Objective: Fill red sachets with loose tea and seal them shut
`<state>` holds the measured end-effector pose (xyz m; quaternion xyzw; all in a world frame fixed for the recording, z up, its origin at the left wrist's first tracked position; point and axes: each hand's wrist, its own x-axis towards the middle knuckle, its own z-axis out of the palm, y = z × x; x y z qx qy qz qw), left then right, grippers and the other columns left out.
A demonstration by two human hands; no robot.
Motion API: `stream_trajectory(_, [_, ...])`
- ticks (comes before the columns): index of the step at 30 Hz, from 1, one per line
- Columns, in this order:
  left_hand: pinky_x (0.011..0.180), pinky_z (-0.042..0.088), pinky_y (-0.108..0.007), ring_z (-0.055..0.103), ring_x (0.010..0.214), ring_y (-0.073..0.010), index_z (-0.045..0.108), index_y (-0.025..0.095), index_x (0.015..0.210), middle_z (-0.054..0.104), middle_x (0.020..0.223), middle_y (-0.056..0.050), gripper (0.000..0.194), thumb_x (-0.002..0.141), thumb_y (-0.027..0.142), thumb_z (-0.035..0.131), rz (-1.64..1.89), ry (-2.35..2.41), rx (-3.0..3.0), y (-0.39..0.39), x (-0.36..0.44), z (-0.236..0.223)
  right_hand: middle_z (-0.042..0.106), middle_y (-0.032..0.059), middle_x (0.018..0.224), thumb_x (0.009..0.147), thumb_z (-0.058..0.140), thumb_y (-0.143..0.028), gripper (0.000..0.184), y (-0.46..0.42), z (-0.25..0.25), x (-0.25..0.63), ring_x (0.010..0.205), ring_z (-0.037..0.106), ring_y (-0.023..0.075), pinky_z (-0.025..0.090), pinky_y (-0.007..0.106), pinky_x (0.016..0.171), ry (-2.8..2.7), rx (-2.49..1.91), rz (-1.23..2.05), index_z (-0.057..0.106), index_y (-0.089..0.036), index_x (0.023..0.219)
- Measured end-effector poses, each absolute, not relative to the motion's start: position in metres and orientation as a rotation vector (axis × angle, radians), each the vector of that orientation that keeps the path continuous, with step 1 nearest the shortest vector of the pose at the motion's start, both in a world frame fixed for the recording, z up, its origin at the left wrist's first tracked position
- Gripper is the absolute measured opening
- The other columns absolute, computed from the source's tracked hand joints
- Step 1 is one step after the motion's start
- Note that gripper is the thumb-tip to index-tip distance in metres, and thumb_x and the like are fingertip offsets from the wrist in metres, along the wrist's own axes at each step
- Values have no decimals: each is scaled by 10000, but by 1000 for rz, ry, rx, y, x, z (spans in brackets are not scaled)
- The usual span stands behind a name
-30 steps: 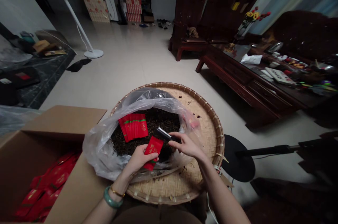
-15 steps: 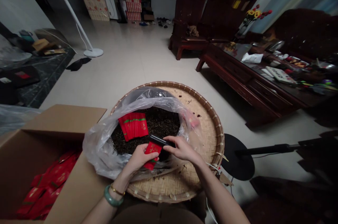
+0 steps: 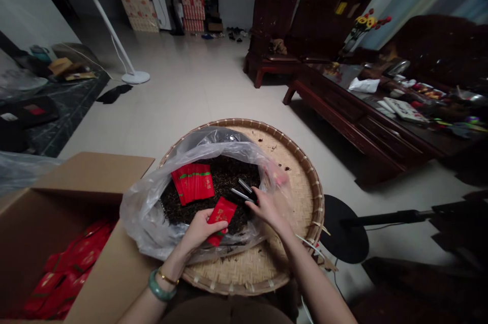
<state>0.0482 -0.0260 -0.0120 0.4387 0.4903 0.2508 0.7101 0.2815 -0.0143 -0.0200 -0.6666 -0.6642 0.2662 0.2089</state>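
Observation:
My left hand (image 3: 206, 226) pinches a small red packet (image 3: 222, 214) with gold print and a green band, held over an opened clear plastic bag (image 3: 145, 222). Dark loose tea leaves (image 3: 229, 174) fill the bag. In my right hand (image 3: 269, 208) is a black, two-armed handheld bag sealer (image 3: 246, 192), its jaws spread apart, just right of the packet and not touching it. A fanned row of red packets (image 3: 193, 184) lies on the leaves. The bag rests on a round woven bamboo tray (image 3: 301, 176).
An open cardboard box (image 3: 110, 258) on the left holds many red packets (image 3: 72, 263). A round black stand base (image 3: 345, 230) sits right of the tray. Farther off are a white standing fan (image 3: 135, 77) and a dark wooden table (image 3: 343, 110) with clutter.
The sealer's jaws, closed across the packet's top end before, have opened. My right hand has drawn it off to the right, and the packet's top is now uncovered.

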Motion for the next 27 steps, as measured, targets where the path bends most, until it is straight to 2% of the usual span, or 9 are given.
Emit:
stream_trajectory(3, [574, 476, -261, 637, 593, -186, 610, 121, 778, 685, 647, -42, 435, 547, 444, 788, 539, 1092, 996, -27, 51, -13, 641, 155, 1085, 877, 536, -311, 326, -16, -11, 266, 1031, 572, 263, 431, 402, 908, -1858, -1793, 617, 596, -132, 1143])
stream_trajectory(6, [558, 470, -262, 632, 584, -188, 605, 124, 763, 676, 639, -40, 402, 563, 430, 773, 511, 1084, 1054, -27, 55, -11, 670, 85, 992, 916, 472, -374, 296, -17, 3, 241, 905, 598, 193, 445, 312, 825, -1888, -1608, 722, 617, -182, 1088])
stream_trajectory(8, [560, 474, -262, 634, 592, -189, 601, 127, 761, 669, 647, -31, 383, 564, 407, 772, 505, 1074, 1089, -27, 56, -9, 675, 40, 828, 902, 491, -415, 279, -16, 8, 228, 739, 585, 153, 436, 257, 701, -1911, -1545, 805, 657, -191, 885])
stream_trajectory(10, [564, 477, -259, 636, 599, -186, 594, 130, 761, 659, 662, -17, 384, 548, 388, 783, 499, 1063, 1102, -28, 55, -6, 620, 9, 663, 900, 478, -450, 371, -14, 8, 220, 608, 521, 124, 394, 233, 599, -1886, -1521, 830, 611, -187, 673])
stream_trajectory(12, [540, 469, -250, 637, 591, -185, 585, 133, 784, 647, 663, -6, 414, 533, 388, 792, 463, 1046, 1077, -28, 53, -3, 552, -6, 579, 904, 445, -472, 446, -14, 5, 218, 556, 463, 111, 358, 227, 554, -1833, -1505, 820, 543, -185, 577])
stream_trajectory(16, [463, 415, -224, 578, 482, -146, 550, 134, 798, 634, 587, -5, 431, 560, 410, 779, 381, 978, 1023, -30, 48, -2, 496, -19, 544, 886, 444, -489, 455, -13, 2, 224, 539, 421, 104, 331, 221, 522, -1723, -1514, 897, 516, -180, 560])
stream_trajectory(19, [439, 373, -206, 514, 432, -108, 534, 135, 787, 641, 560, -13, 403, 594, 406, 762, 379, 945, 1024, -32, 48, -2, 527, -20, 576, 877, 452, -466, 397, -12, 1, 229, 552, 439, 106, 341, 217, 530, -1637, -1516, 993, 577, -174, 639])
stream_trajectory(22, [437, 366, -204, 524, 439, -112, 539, 133, 795, 639, 552, -10, 408, 593, 409, 762, 362, 945, 1032, -34, 48, -3, 544, -19, 586, 851, 498, -459, 350, -12, 0, 230, 554, 442, 109, 336, 221, 530, -1640, -1503, 999, 606, -175, 675])
stream_trajectory(27, [436, 385, -203, 581, 497, -141, 549, 135, 804, 632, 552, 3, 400, 593, 405, 757, 341, 964, 1049, -33, 48, -3, 486, -26, 525, 818, 510, -551, 450, -11, 0, 227, 518, 402, 101, 312, 221, 492, -1588, -1498, 1003, 566, -173, 580])
